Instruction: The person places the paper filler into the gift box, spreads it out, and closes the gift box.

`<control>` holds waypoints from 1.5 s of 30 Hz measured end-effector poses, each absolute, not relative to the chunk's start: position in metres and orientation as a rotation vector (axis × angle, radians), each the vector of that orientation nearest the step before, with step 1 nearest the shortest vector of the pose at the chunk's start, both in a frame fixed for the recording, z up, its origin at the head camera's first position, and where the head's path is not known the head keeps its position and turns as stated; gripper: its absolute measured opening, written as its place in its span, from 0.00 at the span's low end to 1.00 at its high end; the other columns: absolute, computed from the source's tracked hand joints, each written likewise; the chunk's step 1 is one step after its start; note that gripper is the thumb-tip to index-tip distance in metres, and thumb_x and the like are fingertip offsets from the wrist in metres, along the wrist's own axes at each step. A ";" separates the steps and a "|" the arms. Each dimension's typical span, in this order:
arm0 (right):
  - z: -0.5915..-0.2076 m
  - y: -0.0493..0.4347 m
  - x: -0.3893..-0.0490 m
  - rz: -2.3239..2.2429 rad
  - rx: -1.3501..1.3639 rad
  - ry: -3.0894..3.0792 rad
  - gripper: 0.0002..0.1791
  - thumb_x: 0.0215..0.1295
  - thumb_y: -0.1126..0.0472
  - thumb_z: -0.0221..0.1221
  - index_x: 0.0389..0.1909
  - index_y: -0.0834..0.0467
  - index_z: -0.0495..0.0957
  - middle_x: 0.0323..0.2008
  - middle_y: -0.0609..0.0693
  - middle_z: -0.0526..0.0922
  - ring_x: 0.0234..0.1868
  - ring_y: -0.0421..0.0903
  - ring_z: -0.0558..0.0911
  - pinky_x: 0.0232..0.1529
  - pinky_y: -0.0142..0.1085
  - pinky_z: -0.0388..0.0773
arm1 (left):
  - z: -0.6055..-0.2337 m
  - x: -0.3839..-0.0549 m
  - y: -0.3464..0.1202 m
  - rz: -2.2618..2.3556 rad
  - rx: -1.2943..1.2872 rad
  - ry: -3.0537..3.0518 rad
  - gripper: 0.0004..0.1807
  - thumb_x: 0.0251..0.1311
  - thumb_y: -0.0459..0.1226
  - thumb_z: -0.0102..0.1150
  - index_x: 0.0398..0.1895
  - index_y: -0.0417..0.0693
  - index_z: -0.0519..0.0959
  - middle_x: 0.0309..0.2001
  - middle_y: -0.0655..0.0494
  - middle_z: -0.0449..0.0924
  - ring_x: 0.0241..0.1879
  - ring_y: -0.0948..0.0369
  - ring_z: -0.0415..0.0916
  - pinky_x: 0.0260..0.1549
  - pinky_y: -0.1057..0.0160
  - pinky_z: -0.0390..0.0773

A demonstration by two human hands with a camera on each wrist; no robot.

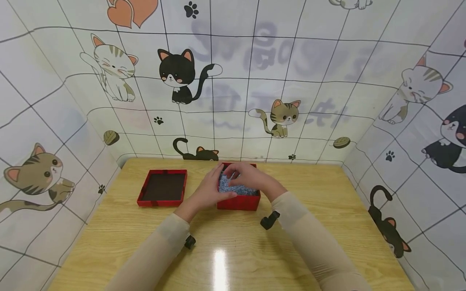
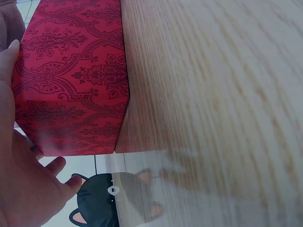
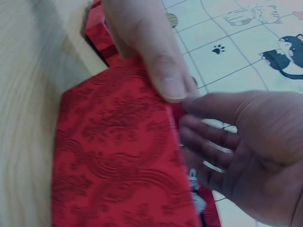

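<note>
A red box [image 1: 238, 203] with a dark damask pattern, filled with blue-grey shredded filler [image 1: 236, 186], stands in the middle of the table toward the back. My left hand [image 1: 208, 189] grips its left end, thumb along the front rim and fingers reaching to the back left corner. Above the filler, my right hand [image 1: 247, 176] reaches in over the right side with loosely bent fingers and a gap between thumb and forefinger. In the right wrist view, the right fingers [image 3: 208, 135] lie behind the patterned front wall [image 3: 118, 146], and the left thumb [image 3: 168, 82] overlaps its top edge.
To the left lies a shallow red lid [image 1: 162, 203] with its dark inside facing up. Behind the wooden table [image 1: 313, 226] hangs a white gridded cloth [image 1: 233, 101] printed with cats, and it also runs along both sides. Black straps [image 1: 270, 220] show at the wrists.
</note>
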State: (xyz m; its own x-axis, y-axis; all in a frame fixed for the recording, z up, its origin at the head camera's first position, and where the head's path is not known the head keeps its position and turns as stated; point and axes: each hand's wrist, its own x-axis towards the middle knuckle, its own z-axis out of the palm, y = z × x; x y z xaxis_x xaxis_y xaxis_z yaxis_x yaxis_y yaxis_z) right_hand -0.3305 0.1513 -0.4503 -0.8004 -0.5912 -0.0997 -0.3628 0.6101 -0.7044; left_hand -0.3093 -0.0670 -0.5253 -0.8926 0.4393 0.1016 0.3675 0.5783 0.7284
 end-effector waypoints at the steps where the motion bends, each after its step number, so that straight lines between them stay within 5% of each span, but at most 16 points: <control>1: -0.453 0.150 -0.331 -1.014 -0.789 2.472 0.19 0.76 0.65 0.70 0.64 0.60 0.84 0.56 0.53 0.88 0.56 0.50 0.88 0.62 0.44 0.85 | -0.525 -0.309 -0.067 1.225 0.694 2.705 0.67 0.63 0.64 0.76 0.93 0.55 0.44 0.92 0.63 0.38 0.88 0.47 0.43 0.81 0.34 0.56; 6: -0.474 0.147 -0.339 -0.981 -0.834 2.340 0.14 0.78 0.65 0.67 0.61 0.58 0.87 0.55 0.48 0.90 0.56 0.44 0.87 0.64 0.44 0.84 | -0.528 -0.309 -0.067 1.232 0.717 2.712 0.67 0.63 0.65 0.75 0.93 0.54 0.44 0.91 0.64 0.38 0.89 0.47 0.43 0.82 0.36 0.56; 15: -0.483 0.139 -0.339 -0.666 -0.799 2.464 0.22 0.80 0.62 0.65 0.71 0.56 0.83 0.66 0.53 0.85 0.69 0.53 0.80 0.76 0.52 0.74 | -0.527 -0.309 -0.067 1.194 0.690 2.731 0.68 0.62 0.68 0.74 0.93 0.55 0.44 0.92 0.62 0.39 0.88 0.48 0.43 0.82 0.37 0.56; 27: -0.452 0.152 -0.333 -0.999 -0.842 2.348 0.19 0.79 0.67 0.66 0.67 0.63 0.83 0.62 0.56 0.87 0.59 0.52 0.87 0.64 0.46 0.84 | -0.527 -0.309 -0.068 1.260 0.712 2.702 0.66 0.64 0.59 0.78 0.93 0.54 0.45 0.92 0.58 0.40 0.88 0.47 0.43 0.81 0.34 0.56; 34: -0.461 0.147 -0.335 -1.008 -0.867 2.244 0.15 0.79 0.66 0.65 0.62 0.62 0.86 0.55 0.53 0.89 0.52 0.45 0.86 0.57 0.41 0.85 | -0.529 -0.312 -0.068 1.228 0.733 2.721 0.68 0.63 0.65 0.76 0.93 0.53 0.44 0.92 0.63 0.38 0.89 0.48 0.42 0.82 0.36 0.55; 45: -0.483 0.141 -0.344 -0.766 -0.748 2.415 0.25 0.79 0.64 0.65 0.74 0.56 0.81 0.69 0.52 0.83 0.71 0.52 0.78 0.77 0.53 0.72 | -0.526 -0.309 -0.067 1.211 0.689 2.721 0.68 0.62 0.66 0.76 0.93 0.55 0.44 0.92 0.60 0.40 0.88 0.48 0.43 0.83 0.38 0.55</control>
